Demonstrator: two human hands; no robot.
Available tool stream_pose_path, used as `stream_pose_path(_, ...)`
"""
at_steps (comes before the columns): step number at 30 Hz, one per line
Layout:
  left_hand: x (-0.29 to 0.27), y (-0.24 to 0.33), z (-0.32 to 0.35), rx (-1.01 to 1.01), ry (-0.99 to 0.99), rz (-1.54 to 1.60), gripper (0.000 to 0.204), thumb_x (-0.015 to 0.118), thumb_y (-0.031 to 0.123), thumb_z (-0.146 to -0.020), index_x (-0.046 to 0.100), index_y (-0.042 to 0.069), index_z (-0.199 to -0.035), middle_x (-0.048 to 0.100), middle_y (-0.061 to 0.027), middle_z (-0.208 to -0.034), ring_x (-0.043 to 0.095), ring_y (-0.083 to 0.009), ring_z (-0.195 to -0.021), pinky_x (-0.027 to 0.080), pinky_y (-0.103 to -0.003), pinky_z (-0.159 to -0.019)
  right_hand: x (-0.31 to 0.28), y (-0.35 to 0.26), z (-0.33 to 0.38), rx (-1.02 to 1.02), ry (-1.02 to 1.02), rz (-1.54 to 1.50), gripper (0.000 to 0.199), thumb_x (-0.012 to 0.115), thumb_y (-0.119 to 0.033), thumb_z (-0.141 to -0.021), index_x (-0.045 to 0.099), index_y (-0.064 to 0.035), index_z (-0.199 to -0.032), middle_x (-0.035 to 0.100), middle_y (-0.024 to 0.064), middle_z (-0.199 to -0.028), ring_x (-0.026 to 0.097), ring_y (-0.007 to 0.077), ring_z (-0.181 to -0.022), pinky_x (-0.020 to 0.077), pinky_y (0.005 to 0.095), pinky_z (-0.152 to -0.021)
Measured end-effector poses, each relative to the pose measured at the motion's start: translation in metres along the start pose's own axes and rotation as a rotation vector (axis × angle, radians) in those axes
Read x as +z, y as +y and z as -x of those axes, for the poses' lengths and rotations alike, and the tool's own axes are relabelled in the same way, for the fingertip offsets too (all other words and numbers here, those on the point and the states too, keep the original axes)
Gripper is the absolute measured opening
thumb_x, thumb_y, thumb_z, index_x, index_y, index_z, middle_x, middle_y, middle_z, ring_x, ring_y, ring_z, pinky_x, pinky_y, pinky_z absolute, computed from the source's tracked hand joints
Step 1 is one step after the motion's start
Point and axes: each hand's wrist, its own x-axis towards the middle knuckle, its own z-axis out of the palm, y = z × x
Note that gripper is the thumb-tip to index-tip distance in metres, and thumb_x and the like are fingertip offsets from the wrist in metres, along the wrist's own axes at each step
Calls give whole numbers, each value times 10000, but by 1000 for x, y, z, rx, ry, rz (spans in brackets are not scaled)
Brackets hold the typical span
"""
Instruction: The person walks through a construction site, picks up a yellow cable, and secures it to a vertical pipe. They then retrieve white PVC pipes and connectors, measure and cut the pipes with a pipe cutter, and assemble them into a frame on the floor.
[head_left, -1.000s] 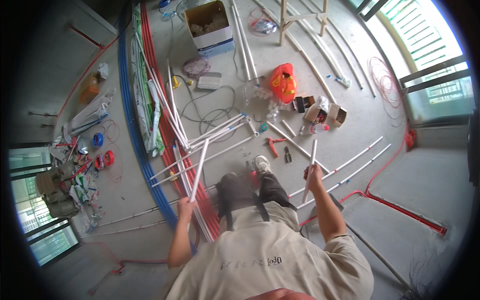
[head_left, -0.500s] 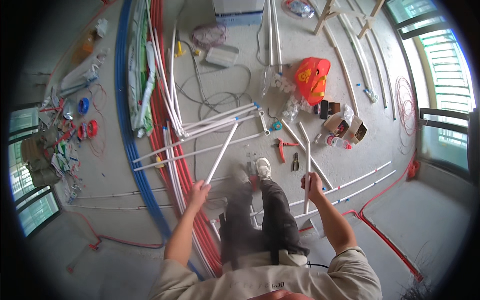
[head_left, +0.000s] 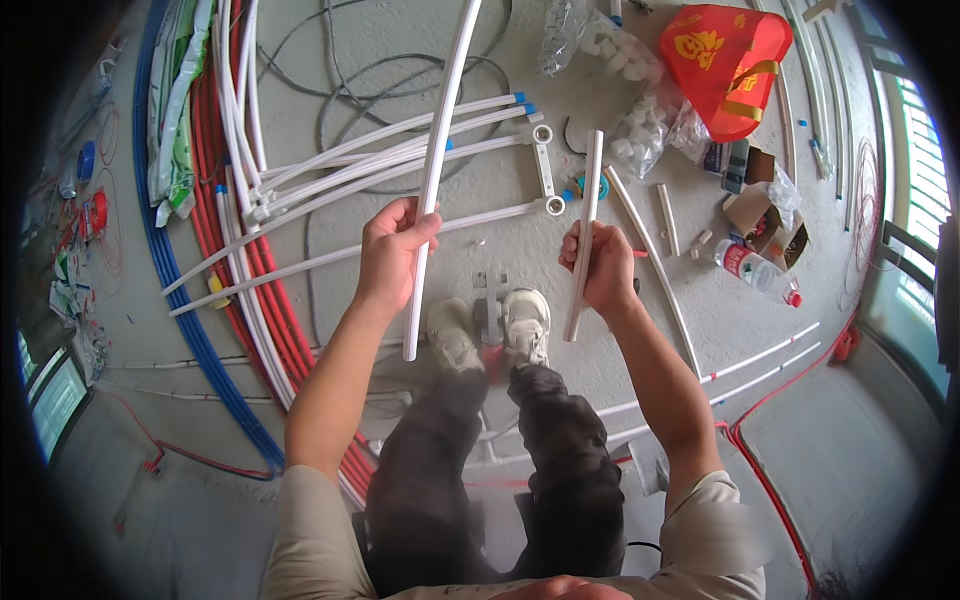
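A long white plastic pipe (head_left: 444, 120) stands nearly upright in my left hand (head_left: 390, 252), the thumb pressed along it. Its upper end runs out at the top of the view. My right hand (head_left: 606, 268) is closed around a shorter white plastic pipe (head_left: 591, 180), which tilts slightly to the right at its top. The two pipes are apart, roughly parallel. Behind the right-hand pipe, a teal tape roll (head_left: 601, 187) shows in part. Left of it on the floor lies a white bracket with two round fittings (head_left: 545, 172).
Joined white pipes (head_left: 340, 215) with blue ends lie at left, beside red pipes (head_left: 285, 330) and blue pipes (head_left: 205, 350). At right are a red bag (head_left: 715, 65), a plastic bottle (head_left: 755, 270), an open cardboard box (head_left: 765, 222) and loose pipe pieces (head_left: 668, 220). Grey cable (head_left: 330, 105) coils at the back.
Both hands have moved up and inward, bringing the two pipes closer together. The left pipe has swung more upright. My view has shifted nearer to the floor things, and my feet now stand side by side.
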Motion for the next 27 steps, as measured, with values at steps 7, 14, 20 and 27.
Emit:
stream_pose_path(7, -22, -43, -46, 44, -129, -135, 227, 736, 98, -919, 722, 18, -1131, 638, 25, -835, 488, -40, -693, 323, -202, -579, -3, 34, -68, 2, -64, -263, 253, 459, -248, -945, 583, -32, -901, 585, 110, -756, 526, 225, -663, 427, 339, -659)
stream_pose_path(14, -37, -26, -63, 96, -227, -223, 207, 712, 129, -942, 722, 54, -1135, 661, 20, -821, 456, -31, -623, 306, -208, -533, 9, 28, -101, -14, -212, -263, 305, 487, -318, -930, 597, -37, -887, 593, 94, -747, 540, 215, -665, 442, 356, -685)
stream_pose_path(20, -46, -21, -49, 149, -231, -138, 151, 681, 133, -961, 702, 44, -1081, 707, -37, -863, 537, -65, -600, 387, -221, -528, 34, 21, -105, -91, -294, -246, 272, 484, -286, -942, 597, -41, -911, 607, 93, -791, 543, 215, -696, 448, 345, -688)
stream_pose_path(27, -66, -46, -22, 194, -204, -149, 240, 666, 119, -958, 679, 35, -1183, 694, -42, -898, 609, -102, -800, 449, -237, -705, 48, 37, -87, -145, -314, -258, 267, 482, -286, -971, 588, -42, -944, 612, 89, -836, 542, 211, -734, 458, 344, -701)
